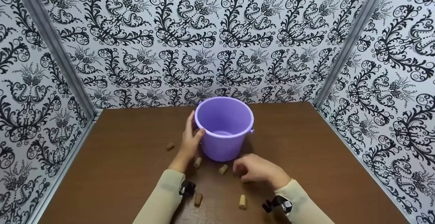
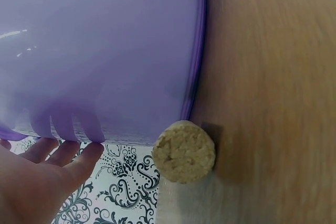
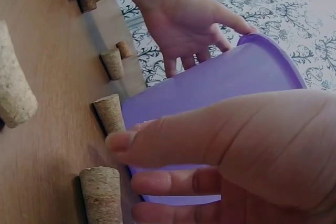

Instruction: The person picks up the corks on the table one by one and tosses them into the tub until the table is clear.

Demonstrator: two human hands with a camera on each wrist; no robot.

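A purple bucket stands upright on the brown table, and its visible inside holds nothing. My left hand rests on the bucket's left side, thumb near the rim. In the left wrist view its fingers lie along the outer wall. My right hand hovers low at the front right of the bucket, thumb and fingers apart, with nothing seen between them. Close to its fingertips is a cork, largely hidden by the hand in the head view. Another cork stands before the bucket.
Several more corks lie about: one cork by the left wrist, a darker cork farther left, a brown cork and a pale cork nearer me. Patterned walls enclose the table at the back and sides.
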